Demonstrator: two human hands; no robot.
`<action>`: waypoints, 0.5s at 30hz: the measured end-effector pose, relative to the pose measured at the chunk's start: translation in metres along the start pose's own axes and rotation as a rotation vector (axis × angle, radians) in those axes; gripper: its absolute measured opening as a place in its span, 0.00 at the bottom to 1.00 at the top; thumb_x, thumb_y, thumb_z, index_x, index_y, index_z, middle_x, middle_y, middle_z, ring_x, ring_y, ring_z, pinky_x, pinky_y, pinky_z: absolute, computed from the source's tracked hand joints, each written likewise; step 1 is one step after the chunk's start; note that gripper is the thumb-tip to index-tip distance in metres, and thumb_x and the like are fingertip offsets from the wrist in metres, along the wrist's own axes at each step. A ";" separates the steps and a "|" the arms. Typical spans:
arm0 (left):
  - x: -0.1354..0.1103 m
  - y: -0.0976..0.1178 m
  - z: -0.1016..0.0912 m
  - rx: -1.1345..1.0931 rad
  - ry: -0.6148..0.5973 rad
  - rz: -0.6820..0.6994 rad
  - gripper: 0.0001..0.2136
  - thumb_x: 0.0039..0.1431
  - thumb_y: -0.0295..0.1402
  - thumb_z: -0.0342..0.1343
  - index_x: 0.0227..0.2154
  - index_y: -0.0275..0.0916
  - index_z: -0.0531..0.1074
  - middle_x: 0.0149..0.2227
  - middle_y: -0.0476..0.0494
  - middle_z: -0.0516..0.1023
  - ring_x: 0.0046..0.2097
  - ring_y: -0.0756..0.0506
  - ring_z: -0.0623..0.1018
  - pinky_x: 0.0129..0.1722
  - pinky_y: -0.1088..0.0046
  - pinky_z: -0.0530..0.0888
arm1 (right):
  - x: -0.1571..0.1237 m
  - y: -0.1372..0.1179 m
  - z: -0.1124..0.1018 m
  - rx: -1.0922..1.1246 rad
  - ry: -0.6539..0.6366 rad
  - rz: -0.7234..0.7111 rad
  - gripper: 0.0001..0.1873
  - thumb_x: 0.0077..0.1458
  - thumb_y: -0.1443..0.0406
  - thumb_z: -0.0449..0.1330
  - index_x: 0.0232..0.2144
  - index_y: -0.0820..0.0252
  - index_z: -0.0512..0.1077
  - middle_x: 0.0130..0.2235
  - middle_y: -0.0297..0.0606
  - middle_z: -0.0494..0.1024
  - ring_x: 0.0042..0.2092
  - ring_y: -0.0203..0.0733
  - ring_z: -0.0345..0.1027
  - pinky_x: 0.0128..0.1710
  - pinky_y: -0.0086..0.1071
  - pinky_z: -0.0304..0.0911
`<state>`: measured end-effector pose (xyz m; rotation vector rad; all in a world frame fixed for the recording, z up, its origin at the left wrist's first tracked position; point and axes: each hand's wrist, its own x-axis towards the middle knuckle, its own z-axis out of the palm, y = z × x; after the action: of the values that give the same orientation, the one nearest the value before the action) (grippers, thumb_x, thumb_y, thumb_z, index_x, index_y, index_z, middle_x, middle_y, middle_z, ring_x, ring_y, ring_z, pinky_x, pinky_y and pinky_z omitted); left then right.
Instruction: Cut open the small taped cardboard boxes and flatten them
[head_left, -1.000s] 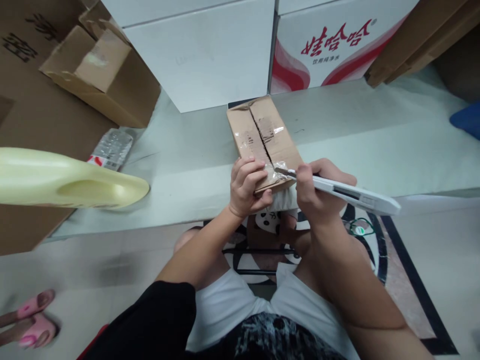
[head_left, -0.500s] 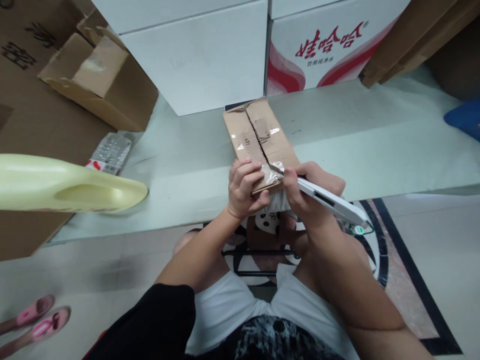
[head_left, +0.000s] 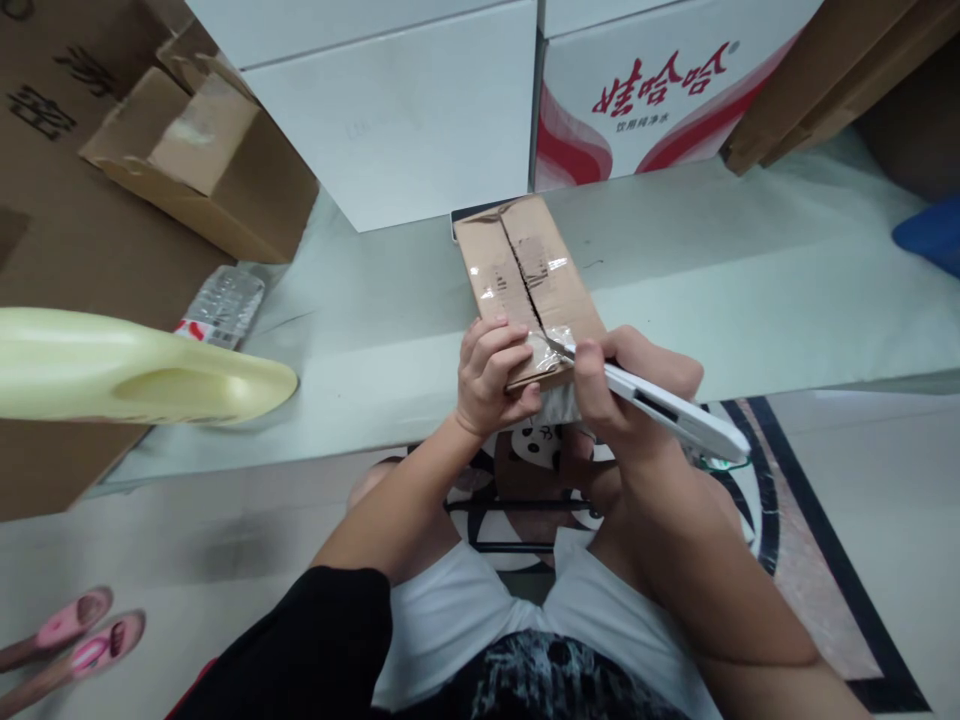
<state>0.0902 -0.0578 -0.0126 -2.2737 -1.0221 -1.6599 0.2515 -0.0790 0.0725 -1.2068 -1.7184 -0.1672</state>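
A small brown cardboard box [head_left: 517, 270] lies on the pale green surface, clear tape across its top and a dark slit along the middle seam. My left hand [head_left: 495, 372] grips the box's near left corner, fingers on top and thumb at the near edge. In my right hand [head_left: 626, 385] is a white utility knife [head_left: 667, 405], held with the thumb along its body. Its blade tip touches the taped seam close to the box's near end. The fingers wrapped under the knife are partly hidden.
White cartons [head_left: 405, 120] stand behind the box, one with red lettering. To the left are an open brown carton [head_left: 247, 185], a clear plastic package [head_left: 225, 300] and a pale yellow curved object [head_left: 187, 375]. Another person's feet in pink slippers [head_left: 105, 640] show lower left.
The box has shifted slightly to the right and turned a little. My right hand and the knife have moved slightly right and nearer to me; my left hand stays on the corner.
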 end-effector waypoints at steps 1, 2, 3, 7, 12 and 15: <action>0.000 0.000 0.000 -0.002 -0.003 0.002 0.15 0.64 0.43 0.53 0.51 0.45 0.68 0.49 0.41 0.79 0.57 0.38 0.76 0.60 0.51 0.73 | 0.000 0.000 -0.001 -0.009 -0.002 0.003 0.20 0.62 0.65 0.53 0.18 0.56 0.58 0.16 0.29 0.60 0.18 0.31 0.50 0.20 0.30 0.45; 0.000 -0.001 0.000 0.000 -0.005 0.005 0.15 0.64 0.43 0.53 0.51 0.45 0.68 0.49 0.41 0.79 0.57 0.38 0.76 0.60 0.51 0.73 | 0.001 0.000 -0.002 -0.014 -0.008 0.009 0.20 0.62 0.65 0.53 0.18 0.56 0.57 0.16 0.29 0.60 0.18 0.32 0.50 0.20 0.31 0.45; 0.000 -0.001 -0.001 0.007 -0.008 0.006 0.15 0.64 0.43 0.53 0.50 0.45 0.68 0.48 0.41 0.80 0.57 0.38 0.77 0.59 0.51 0.74 | 0.002 -0.001 -0.003 -0.014 -0.019 0.014 0.20 0.62 0.64 0.52 0.17 0.56 0.57 0.16 0.29 0.60 0.18 0.32 0.49 0.20 0.31 0.45; 0.000 -0.003 -0.001 0.069 -0.031 0.007 0.15 0.64 0.45 0.50 0.49 0.46 0.66 0.48 0.41 0.80 0.55 0.38 0.78 0.57 0.50 0.76 | 0.003 -0.003 -0.009 0.028 -0.042 0.034 0.20 0.61 0.65 0.53 0.17 0.55 0.56 0.16 0.29 0.59 0.18 0.32 0.49 0.20 0.31 0.46; 0.002 -0.003 -0.001 0.048 -0.019 0.019 0.15 0.64 0.44 0.51 0.50 0.46 0.66 0.48 0.41 0.79 0.55 0.37 0.78 0.57 0.50 0.76 | -0.005 0.002 -0.016 0.177 -0.013 0.140 0.19 0.61 0.63 0.55 0.18 0.55 0.61 0.16 0.28 0.62 0.18 0.32 0.53 0.20 0.30 0.51; 0.003 -0.002 -0.004 0.016 -0.028 0.003 0.18 0.65 0.44 0.51 0.54 0.46 0.64 0.51 0.40 0.77 0.58 0.38 0.76 0.59 0.50 0.75 | -0.010 0.013 -0.013 0.329 0.129 0.296 0.17 0.63 0.60 0.56 0.22 0.57 0.67 0.17 0.28 0.64 0.18 0.33 0.59 0.20 0.30 0.55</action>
<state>0.0865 -0.0565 -0.0088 -2.2938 -1.0336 -1.6173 0.2697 -0.0866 0.0659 -1.1587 -1.3729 0.2051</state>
